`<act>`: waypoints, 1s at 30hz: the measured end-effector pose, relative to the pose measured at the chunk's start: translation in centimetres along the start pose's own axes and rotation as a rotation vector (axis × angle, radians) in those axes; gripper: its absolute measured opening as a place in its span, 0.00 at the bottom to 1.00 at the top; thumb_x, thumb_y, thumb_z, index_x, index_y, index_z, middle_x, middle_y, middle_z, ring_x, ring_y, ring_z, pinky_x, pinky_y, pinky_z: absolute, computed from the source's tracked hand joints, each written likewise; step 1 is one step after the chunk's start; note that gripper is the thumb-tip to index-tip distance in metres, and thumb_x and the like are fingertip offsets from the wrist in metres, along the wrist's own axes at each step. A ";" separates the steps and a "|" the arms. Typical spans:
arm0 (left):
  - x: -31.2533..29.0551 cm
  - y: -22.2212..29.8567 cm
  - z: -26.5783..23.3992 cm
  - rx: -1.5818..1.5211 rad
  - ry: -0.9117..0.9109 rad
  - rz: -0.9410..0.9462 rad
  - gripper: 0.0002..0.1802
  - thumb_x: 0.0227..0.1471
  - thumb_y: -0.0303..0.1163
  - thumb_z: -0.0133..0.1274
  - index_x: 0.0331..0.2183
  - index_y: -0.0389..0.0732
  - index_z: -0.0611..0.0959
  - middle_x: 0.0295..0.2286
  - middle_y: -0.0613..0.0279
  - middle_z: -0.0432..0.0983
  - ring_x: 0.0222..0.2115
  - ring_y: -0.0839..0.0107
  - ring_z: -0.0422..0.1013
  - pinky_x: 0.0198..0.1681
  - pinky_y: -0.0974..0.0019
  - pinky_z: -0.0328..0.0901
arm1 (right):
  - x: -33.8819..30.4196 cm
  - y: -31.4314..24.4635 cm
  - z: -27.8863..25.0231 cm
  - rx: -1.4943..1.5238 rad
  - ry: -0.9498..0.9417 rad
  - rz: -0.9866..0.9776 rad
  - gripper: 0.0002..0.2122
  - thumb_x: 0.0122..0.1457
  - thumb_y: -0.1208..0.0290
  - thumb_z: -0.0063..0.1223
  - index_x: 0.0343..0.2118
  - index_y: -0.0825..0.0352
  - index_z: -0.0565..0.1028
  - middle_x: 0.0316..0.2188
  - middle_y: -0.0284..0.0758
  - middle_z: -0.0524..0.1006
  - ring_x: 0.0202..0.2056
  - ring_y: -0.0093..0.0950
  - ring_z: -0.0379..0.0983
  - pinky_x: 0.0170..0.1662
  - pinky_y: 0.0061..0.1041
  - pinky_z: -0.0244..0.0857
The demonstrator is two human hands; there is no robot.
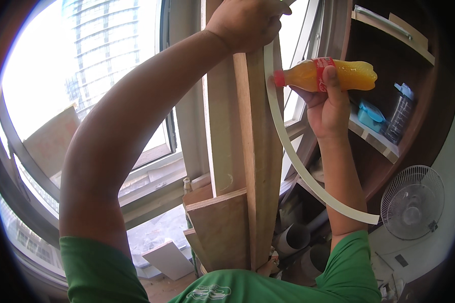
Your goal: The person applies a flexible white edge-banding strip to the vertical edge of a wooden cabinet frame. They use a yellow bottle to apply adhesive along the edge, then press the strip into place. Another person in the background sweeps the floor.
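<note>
My left hand (245, 24) is closed at the top of the view, over the upper end of a tall wooden board. From beneath its fingers runs a long, thin white strip (294, 146), curving down to the right across my right forearm. My right hand (328, 103) grips a small plastic bottle (351, 76) of orange liquid, thumb over its red label. The bottle lies sideways, its red cap pointing left at the strip; whether cap and strip touch, I cannot tell. What else the left fingers hold is hidden.
Several long boards (258, 151) lean upright ahead, with a shorter panel (220, 227) before them. Windows (111, 50) fill the left. At right stand a dark shelf unit (371, 132) with a blue box (370, 117) and a water bottle (399, 116), and a fan (412, 202). Pipes (294, 237) lie low.
</note>
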State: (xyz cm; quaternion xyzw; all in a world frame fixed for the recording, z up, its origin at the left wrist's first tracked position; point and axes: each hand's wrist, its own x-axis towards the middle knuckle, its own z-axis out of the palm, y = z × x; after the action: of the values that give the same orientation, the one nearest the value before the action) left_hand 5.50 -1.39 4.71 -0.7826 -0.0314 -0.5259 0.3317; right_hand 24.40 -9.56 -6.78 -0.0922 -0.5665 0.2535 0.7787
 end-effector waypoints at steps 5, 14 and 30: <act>0.1 -0.1 -0.2 0.015 -0.042 -0.021 0.13 0.49 0.28 0.49 0.37 0.41 0.83 0.34 0.61 0.75 0.43 0.62 0.70 0.55 0.54 0.59 | -0.4 -0.3 0.1 -0.140 -0.028 -0.068 0.22 0.58 0.63 0.64 0.48 0.68 0.68 0.42 0.38 0.76 0.45 0.31 0.77 0.52 0.38 0.75; 0.0 -0.1 0.0 0.017 0.026 -0.005 0.12 0.46 0.28 0.52 0.36 0.43 0.83 0.33 0.60 0.74 0.41 0.59 0.70 0.49 0.55 0.61 | -3.9 0.5 -1.1 -0.422 -0.106 -0.235 0.29 0.48 0.66 0.73 0.50 0.64 0.67 0.43 0.35 0.73 0.43 0.25 0.75 0.48 0.26 0.74; 0.0 0.4 0.2 -0.009 0.117 0.041 0.12 0.44 0.22 0.53 0.33 0.42 0.84 0.30 0.61 0.75 0.37 0.60 0.72 0.46 0.56 0.62 | -7.5 0.2 -1.6 -0.461 -0.203 -0.268 0.27 0.49 0.68 0.72 0.49 0.66 0.69 0.44 0.37 0.77 0.45 0.26 0.77 0.49 0.25 0.73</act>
State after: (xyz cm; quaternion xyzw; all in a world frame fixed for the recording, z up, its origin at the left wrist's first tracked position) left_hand 5.84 -1.56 4.48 -0.7524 0.0067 -0.5640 0.3401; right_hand 24.13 -12.88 -13.73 -0.1654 -0.6913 0.0205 0.7031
